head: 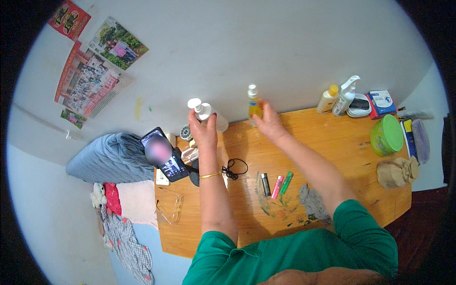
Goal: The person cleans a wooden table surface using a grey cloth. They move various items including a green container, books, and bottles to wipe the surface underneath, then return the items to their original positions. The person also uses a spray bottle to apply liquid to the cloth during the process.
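Near the wall at the table's back edge, my left hand (203,131) grips a white pump bottle (221,121) around its upper part, thumb and fingers on either side below the pump head. To its right, my right hand (269,121) is closed around a slimmer bottle (254,107) of yellow liquid with a white top. That bottle is upright and somewhat blurred; whether its base touches the table cannot be told. Closer to me on the wooden table (249,210) lie a coiled black cord (233,170) and three short tubes, one black (265,184), one pink (277,186), one green (286,182).
A phone (174,167) on a stand, a small fan (185,132) and eyeglasses (174,213) are at left. A crumpled grey cloth (313,203) lies by my right arm. Lotion bottle (327,100), spray bottle (344,101), green-lidded tub (383,137) and tan pouch (395,173) stand at right.
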`<action>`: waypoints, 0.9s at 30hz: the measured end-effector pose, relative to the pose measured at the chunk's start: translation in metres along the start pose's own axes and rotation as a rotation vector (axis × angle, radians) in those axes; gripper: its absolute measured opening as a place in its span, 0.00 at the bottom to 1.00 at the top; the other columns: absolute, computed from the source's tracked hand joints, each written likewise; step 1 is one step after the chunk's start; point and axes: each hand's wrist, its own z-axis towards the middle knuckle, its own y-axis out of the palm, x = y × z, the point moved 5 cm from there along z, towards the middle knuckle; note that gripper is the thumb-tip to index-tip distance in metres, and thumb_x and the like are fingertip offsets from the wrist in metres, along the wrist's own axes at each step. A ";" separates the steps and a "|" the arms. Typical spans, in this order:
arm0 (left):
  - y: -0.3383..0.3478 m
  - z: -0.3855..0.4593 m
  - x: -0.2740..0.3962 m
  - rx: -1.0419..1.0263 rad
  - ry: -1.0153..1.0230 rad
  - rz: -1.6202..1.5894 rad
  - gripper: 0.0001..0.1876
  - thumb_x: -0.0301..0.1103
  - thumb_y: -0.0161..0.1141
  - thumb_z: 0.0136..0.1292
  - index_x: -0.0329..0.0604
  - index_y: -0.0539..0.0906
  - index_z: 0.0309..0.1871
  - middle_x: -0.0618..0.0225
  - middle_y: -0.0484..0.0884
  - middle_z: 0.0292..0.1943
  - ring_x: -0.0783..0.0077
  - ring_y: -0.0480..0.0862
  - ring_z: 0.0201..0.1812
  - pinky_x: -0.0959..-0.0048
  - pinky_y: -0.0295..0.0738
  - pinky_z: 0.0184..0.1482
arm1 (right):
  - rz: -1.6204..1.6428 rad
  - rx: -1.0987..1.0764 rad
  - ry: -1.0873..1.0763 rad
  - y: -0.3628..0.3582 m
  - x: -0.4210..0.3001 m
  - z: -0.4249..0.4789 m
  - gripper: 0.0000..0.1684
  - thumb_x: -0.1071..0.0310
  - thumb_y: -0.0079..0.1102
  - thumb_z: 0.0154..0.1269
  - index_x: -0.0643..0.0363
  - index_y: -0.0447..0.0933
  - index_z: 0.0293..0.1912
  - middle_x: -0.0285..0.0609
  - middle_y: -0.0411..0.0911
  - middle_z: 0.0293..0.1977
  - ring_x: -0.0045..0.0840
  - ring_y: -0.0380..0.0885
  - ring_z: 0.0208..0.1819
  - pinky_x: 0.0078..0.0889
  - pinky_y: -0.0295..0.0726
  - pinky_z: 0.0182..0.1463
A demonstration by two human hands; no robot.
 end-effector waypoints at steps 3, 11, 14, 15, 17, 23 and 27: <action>0.026 -0.007 0.025 -0.162 -0.209 -0.618 0.25 0.25 0.66 0.57 0.36 0.69 0.57 0.62 0.76 0.51 0.70 0.77 0.50 0.68 0.74 0.53 | -0.031 0.099 -0.036 -0.052 0.016 0.001 0.27 0.71 0.61 0.57 0.63 0.64 0.55 0.56 0.70 0.50 0.47 0.70 0.54 0.45 0.69 0.60; 0.111 -0.036 0.044 -0.402 -0.423 -0.928 0.25 0.24 0.65 0.57 0.36 0.69 0.58 0.63 0.77 0.50 0.69 0.77 0.53 0.70 0.71 0.56 | -0.090 0.219 0.119 -0.126 0.047 -0.001 0.28 0.73 0.63 0.55 0.64 0.63 0.54 0.58 0.70 0.50 0.50 0.69 0.54 0.48 0.69 0.57; 0.128 -0.046 0.067 -0.396 -0.382 -0.871 0.27 0.21 0.65 0.56 0.37 0.67 0.59 0.63 0.76 0.51 0.70 0.76 0.53 0.69 0.72 0.56 | -0.174 0.323 0.049 -0.143 0.054 -0.001 0.29 0.73 0.63 0.55 0.65 0.62 0.54 0.60 0.68 0.49 0.52 0.67 0.54 0.47 0.69 0.58; 0.130 -0.049 0.073 -0.384 -0.369 -0.847 0.28 0.21 0.65 0.56 0.37 0.67 0.59 0.63 0.76 0.51 0.70 0.76 0.53 0.69 0.72 0.56 | -0.219 0.355 0.018 -0.145 0.051 -0.001 0.29 0.73 0.63 0.55 0.65 0.62 0.54 0.60 0.67 0.49 0.52 0.67 0.54 0.47 0.68 0.58; 0.139 -0.053 0.080 -0.391 -0.317 -0.843 0.27 0.21 0.65 0.56 0.37 0.68 0.59 0.63 0.76 0.51 0.69 0.76 0.53 0.68 0.73 0.56 | -0.268 0.369 0.056 -0.149 0.050 -0.003 0.29 0.73 0.63 0.55 0.66 0.62 0.54 0.59 0.67 0.48 0.52 0.66 0.54 0.47 0.68 0.58; 0.147 -0.056 0.092 -0.405 -0.298 -0.851 0.26 0.21 0.65 0.56 0.37 0.68 0.58 0.63 0.76 0.52 0.69 0.76 0.53 0.68 0.72 0.56 | -0.370 0.382 0.035 -0.153 0.040 -0.008 0.30 0.72 0.61 0.56 0.66 0.60 0.56 0.58 0.66 0.49 0.52 0.66 0.54 0.49 0.68 0.59; 0.151 -0.057 0.085 -0.406 -0.287 -0.822 0.27 0.21 0.65 0.55 0.38 0.68 0.58 0.64 0.76 0.50 0.71 0.76 0.52 0.70 0.71 0.56 | -0.412 0.389 0.035 -0.151 0.033 -0.012 0.30 0.73 0.60 0.57 0.66 0.60 0.57 0.58 0.66 0.50 0.51 0.66 0.55 0.49 0.67 0.59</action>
